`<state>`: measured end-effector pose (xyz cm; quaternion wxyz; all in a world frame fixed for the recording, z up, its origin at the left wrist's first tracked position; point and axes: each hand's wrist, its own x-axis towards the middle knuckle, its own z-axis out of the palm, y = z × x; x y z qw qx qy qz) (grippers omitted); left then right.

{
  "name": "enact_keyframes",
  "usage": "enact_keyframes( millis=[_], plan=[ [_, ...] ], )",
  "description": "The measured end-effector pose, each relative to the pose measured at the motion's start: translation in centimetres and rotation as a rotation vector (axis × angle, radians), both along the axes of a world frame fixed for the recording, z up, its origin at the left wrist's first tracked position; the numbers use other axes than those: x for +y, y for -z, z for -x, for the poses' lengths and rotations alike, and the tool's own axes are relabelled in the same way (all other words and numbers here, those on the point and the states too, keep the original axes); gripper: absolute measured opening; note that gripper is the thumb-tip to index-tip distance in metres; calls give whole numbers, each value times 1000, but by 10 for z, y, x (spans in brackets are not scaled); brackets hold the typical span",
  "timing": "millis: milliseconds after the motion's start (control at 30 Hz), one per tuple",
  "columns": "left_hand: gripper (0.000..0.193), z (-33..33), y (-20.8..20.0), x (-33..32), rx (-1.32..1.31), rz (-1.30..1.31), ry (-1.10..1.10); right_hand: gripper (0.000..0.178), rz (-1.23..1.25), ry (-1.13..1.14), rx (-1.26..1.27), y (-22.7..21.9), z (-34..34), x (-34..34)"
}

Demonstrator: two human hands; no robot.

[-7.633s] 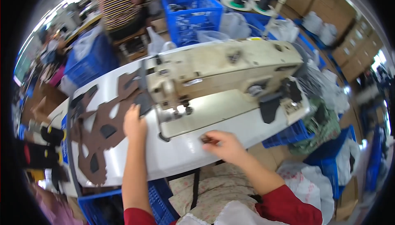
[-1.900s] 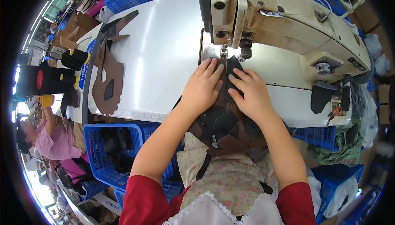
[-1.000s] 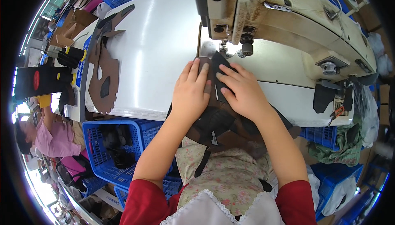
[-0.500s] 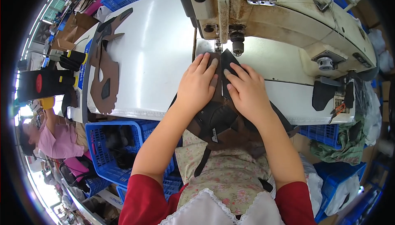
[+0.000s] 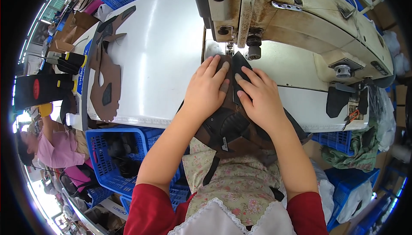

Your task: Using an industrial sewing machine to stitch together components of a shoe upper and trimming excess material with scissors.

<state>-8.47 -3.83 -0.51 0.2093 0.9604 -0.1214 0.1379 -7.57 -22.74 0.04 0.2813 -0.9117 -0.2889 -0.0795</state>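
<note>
A brown and black sewn piece (image 5: 234, 124) of leather-like material reaches from my lap onto the sewing machine's bed; its exact kind I cannot make out. My left hand (image 5: 207, 84) lies flat on its brown strip, fingers stretched toward the presser foot (image 5: 230, 48). On the black pointed strip (image 5: 238, 63) beside it rests my right hand (image 5: 259, 95), palm down with fingers spread. The two strips run side by side, their far ends close to the presser foot. The sewing machine (image 5: 292, 24) stands above and to the right. My hands hide part of the piece.
Flat brown and black cut pieces (image 5: 105, 80) lie along the left of the white table (image 5: 163, 63). Blue crates (image 5: 96, 157) stand below its front edge. Orange-handled snips (image 5: 353, 115) sit at the right end. A person in pink (image 5: 58, 149) works at far left.
The whole view has shifted slightly, so the machine head appears a little farther right. My hands keep nearly the same pose on the piece.
</note>
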Motion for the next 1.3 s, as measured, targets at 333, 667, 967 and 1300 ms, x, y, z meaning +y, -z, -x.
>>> enact_keyframes(
  millis=[333,667,967,1300],
  plan=[
    [39,-19,-2,5,-55,-26,76,35,22,19,-27,1,-5,5],
    [41,-28,2,7,-90,-94,70,34,9,20,-28,2,-7,7],
    [42,-33,2,10,-66,-45,66,34,14,25,-44,5,-14,10],
    [42,-38,3,9,-60,22,90,35,15,19,-48,5,-19,10]
  ],
)
